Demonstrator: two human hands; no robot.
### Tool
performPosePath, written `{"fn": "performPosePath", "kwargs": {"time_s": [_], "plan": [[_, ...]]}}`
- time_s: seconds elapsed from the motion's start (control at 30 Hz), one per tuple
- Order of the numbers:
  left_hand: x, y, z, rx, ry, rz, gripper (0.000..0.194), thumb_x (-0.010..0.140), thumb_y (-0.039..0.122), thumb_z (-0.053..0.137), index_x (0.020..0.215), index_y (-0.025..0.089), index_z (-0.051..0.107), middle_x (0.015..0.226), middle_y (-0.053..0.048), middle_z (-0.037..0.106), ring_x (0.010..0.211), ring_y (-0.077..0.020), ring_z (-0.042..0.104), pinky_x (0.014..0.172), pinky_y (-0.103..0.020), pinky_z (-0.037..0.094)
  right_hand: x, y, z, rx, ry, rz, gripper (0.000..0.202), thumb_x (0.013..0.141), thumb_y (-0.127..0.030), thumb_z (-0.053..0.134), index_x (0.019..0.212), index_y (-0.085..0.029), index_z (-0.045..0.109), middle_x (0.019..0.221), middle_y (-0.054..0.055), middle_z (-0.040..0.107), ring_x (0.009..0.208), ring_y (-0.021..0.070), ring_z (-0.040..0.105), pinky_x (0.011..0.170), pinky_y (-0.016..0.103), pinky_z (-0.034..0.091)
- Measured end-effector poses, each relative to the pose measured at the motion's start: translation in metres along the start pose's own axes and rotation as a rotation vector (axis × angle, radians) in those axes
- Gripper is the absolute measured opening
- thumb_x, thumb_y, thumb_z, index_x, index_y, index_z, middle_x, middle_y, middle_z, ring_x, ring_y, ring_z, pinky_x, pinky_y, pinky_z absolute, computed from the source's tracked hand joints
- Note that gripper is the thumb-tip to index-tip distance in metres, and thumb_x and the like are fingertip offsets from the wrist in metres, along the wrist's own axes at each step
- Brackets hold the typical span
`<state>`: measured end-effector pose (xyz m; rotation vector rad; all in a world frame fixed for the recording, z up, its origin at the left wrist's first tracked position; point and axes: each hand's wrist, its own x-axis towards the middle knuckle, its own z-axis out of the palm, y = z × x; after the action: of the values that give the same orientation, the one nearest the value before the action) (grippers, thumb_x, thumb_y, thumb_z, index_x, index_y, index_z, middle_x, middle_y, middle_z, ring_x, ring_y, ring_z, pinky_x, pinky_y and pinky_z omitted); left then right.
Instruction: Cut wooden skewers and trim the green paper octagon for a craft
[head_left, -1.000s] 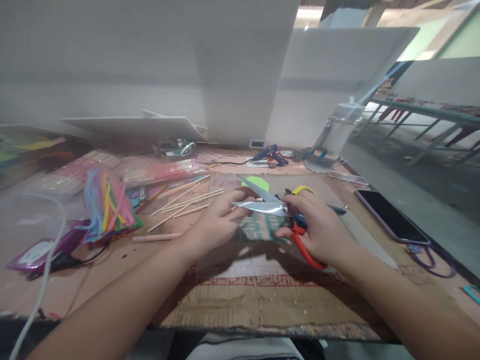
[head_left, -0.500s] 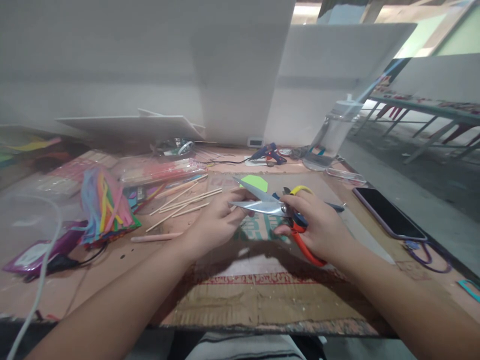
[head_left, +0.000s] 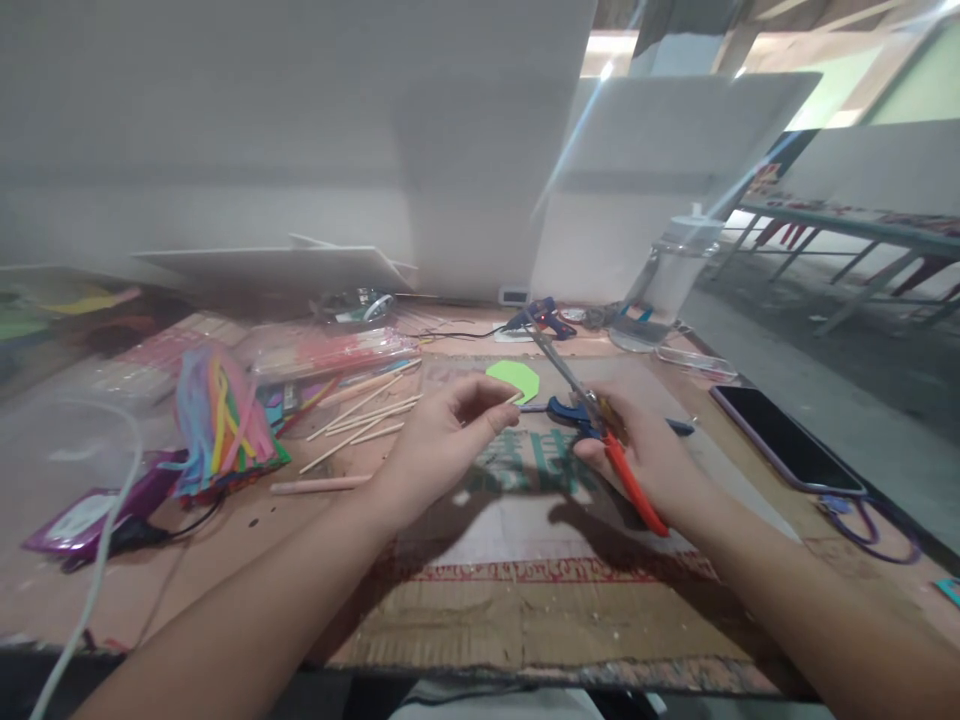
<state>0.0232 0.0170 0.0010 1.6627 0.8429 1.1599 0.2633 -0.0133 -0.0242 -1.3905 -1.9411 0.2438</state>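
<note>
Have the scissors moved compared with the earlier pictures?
Yes. The scissors swung away from the left hand; their blades now point toward the glue gun.

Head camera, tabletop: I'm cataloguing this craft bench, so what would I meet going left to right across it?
Coloured strips bundle → loose wooden sticks → left hand pinching a short stick piece → scissors in the right hand → phone.
</note>
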Motion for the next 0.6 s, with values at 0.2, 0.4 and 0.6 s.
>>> {"fn": "performPosePath", "kwargs": {"time_s": [0.2, 0.4, 0.6], "plan": [[0.001, -0.003, -0.001, 0.031, 0.050, 0.036, 0.008, 0.087, 0.026, 0.071, 0.087, 0.018, 0.070, 0.089, -0.003, 0.073, 0.084, -0.0159, 0.067, 0.079, -0.029, 0.052, 0.000, -0.003, 0.001, -0.054, -0.045, -0.112, 0.049, 0.086, -0.057, 0.067, 0.116, -0.018, 0.059, 0.100, 0.010, 0.067, 0.086, 0.0256, 0.064, 0.071, 0.037, 0.051], [0.002, -0.004, -0.004, 0.099, 0.050, 0.143, 0.006, 0.089, 0.025, 0.069, 0.089, 0.020, 0.071, 0.092, -0.003, 0.074, 0.089, -0.0172, 0.067, 0.084, -0.031, 0.051, 0.002, -0.012, -0.001, -0.109, -0.025, -0.217, 0.048, 0.090, -0.062, 0.060, 0.113, -0.020, 0.058, 0.091, 0.008, 0.064, 0.079, 0.0225, 0.060, 0.065, 0.033, 0.046], [-0.001, -0.004, -0.003, 0.073, 0.007, 0.080, 0.005, 0.089, 0.024, 0.069, 0.091, 0.020, 0.071, 0.098, -0.003, 0.076, 0.094, -0.0188, 0.069, 0.089, -0.033, 0.052, 0.000, -0.014, 0.000, -0.133, -0.002, -0.266, 0.048, 0.092, -0.062, 0.058, 0.114, -0.020, 0.059, 0.088, 0.007, 0.062, 0.077, 0.0218, 0.060, 0.062, 0.032, 0.045]]}}
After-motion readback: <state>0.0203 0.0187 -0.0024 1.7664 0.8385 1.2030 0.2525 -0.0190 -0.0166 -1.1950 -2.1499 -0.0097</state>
